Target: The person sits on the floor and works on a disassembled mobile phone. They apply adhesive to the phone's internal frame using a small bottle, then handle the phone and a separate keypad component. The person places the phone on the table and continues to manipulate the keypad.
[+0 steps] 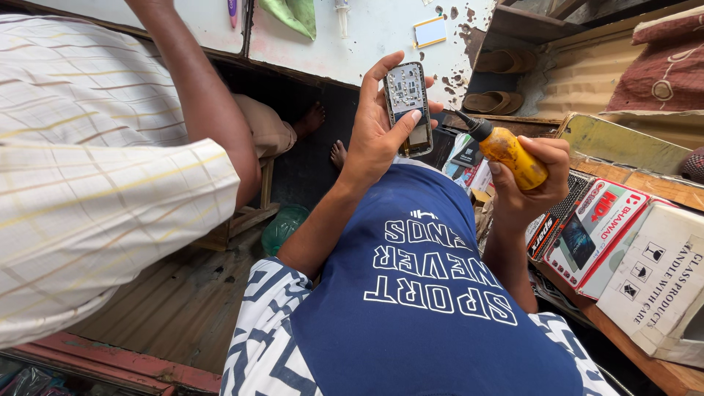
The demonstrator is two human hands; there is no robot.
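Blue shirt (pixel 433 308) fills foreground. Left hand (pixel 378 128) clamps opened phone (pixel 408 106), circuit side up for access. Right hand (pixel 539 180) grips yellow bottle (pixel 510 155), nozzle angled toward phone.

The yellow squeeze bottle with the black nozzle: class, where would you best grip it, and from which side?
Grip the yellow squeeze bottle round its wide body, coming from its base end, as the right hand does. The body is round and fills the palm, while the narrow black nozzle tilts toward the opened phone in the left hand and should stay free.
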